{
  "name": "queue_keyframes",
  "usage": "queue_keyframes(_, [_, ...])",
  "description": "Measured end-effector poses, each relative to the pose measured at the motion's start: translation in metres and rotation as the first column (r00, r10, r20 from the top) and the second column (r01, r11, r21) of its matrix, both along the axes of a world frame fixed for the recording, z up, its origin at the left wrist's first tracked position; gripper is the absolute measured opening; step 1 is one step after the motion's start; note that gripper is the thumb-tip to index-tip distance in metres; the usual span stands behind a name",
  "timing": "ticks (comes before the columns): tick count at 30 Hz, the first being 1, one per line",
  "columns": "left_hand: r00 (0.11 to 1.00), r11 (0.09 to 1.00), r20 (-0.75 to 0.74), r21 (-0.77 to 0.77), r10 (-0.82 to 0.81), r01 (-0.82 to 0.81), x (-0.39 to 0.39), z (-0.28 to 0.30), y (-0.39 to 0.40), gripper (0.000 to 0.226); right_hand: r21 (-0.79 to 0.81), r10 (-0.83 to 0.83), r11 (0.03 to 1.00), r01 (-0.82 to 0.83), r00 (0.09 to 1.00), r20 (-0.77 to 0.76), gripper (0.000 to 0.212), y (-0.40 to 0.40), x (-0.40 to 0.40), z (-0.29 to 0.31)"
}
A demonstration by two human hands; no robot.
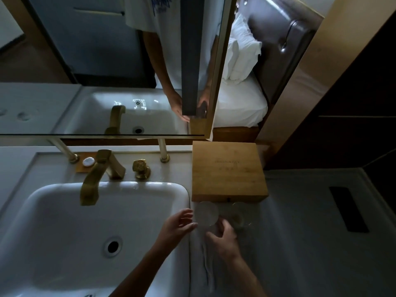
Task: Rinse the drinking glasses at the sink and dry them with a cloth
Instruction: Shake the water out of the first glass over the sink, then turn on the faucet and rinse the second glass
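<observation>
Two clear drinking glasses stand on the pale counter right of the sink (42,200), just in front of a wooden box. My right hand (224,236) curls its thumb and fingers round the lower part of the left glass (206,212). The right glass (237,216) stands free just beyond that hand's knuckles. My left hand (179,221) hovers over the sink's right rim with relaxed, spread fingers, its tips close to the left glass; whether they touch it I cannot tell. A pale wrinkled cloth (205,266) lies on the counter under my right wrist.
A brass faucet (96,174) arches over the white basin, with a brass handle (140,168) to its right; no water runs. The wooden box (228,170) sits close behind the glasses. A mirror rises behind the sink. A dark slot (348,209) is set in the counter far right.
</observation>
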State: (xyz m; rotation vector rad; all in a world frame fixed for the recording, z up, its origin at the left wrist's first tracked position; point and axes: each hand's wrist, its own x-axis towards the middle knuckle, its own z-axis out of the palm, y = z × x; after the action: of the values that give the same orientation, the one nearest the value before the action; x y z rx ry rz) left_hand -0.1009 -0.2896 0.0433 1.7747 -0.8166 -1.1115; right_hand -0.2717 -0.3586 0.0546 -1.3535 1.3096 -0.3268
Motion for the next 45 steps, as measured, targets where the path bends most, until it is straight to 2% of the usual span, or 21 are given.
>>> queue_keyframes(4, [0.99,0.998,0.131,-0.021,0.057,-0.055,-0.004,0.013,0.017,0.012,0.023,-0.042,0.999,0.041,0.999,0.024,0.064,0.006,-0.02,0.008])
queue_keyframes(8, [0.959,0.995,0.266,-0.027,0.1,-0.096,-0.006,0.018,0.044,0.009,-0.038,-0.098,0.994,0.1,0.994,0.036,0.034,0.01,-0.046,0.016])
queue_keyframes(10, [0.944,0.985,0.28,-0.027,0.174,-0.173,-0.011,0.015,0.062,0.01,-0.073,-0.129,0.989,0.132,0.991,0.044,0.028,0.008,-0.059,0.018])
queue_keyframes(13, [0.916,0.965,0.316,0.006,0.248,-0.264,-0.021,0.005,0.09,0.025,-0.104,-0.157,0.982,0.159,0.987,0.025,0.033,0.004,-0.077,0.021])
queue_keyframes(16, [0.915,0.953,0.348,0.147,0.202,-0.266,-0.038,-0.009,0.111,0.051,-0.145,-0.201,0.969,0.199,0.98,-0.003,0.039,-0.003,-0.09,0.02])
queue_keyframes(19, [0.931,0.927,0.33,0.275,0.156,-0.253,-0.06,-0.025,0.122,0.064,-0.16,-0.217,0.964,0.212,0.976,-0.012,0.049,-0.013,-0.094,0.018])
queue_keyframes(22, [0.892,0.901,0.449,0.361,0.057,-0.24,-0.075,-0.034,0.126,0.066,-0.158,-0.179,0.972,0.174,0.984,-0.019,0.063,-0.024,-0.093,0.016])
queue_keyframes(27, [0.738,0.892,0.672,0.373,-0.07,-0.255,-0.086,-0.033,0.127,0.064,-0.14,-0.116,0.984,0.113,0.993,-0.018,0.086,-0.037,-0.083,0.015])
queue_keyframes(31, [0.7,0.877,0.704,0.405,-0.117,-0.26,-0.091,-0.03,0.126,0.071,-0.093,-0.096,0.991,0.098,0.995,0.017,0.096,-0.044,-0.073,0.012])
queue_keyframes(34, [0.689,0.871,0.718,0.4,-0.104,-0.286,-0.094,-0.026,0.123,0.084,-0.102,-0.078,0.991,0.083,0.995,0.055,0.095,-0.047,-0.066,0.011])
queue_keyframes(42, [0.652,0.853,0.742,0.434,-0.156,-0.29,-0.095,-0.024,0.119,0.073,-0.161,-0.107,0.976,0.143,0.971,0.215,0.074,-0.048,-0.054,0.005])
queue_keyframes(45, [0.64,0.848,0.749,0.443,-0.172,-0.291,-0.096,-0.022,0.117,0.071,-0.152,-0.117,0.976,0.155,0.966,0.23,0.074,-0.05,-0.056,0.003])
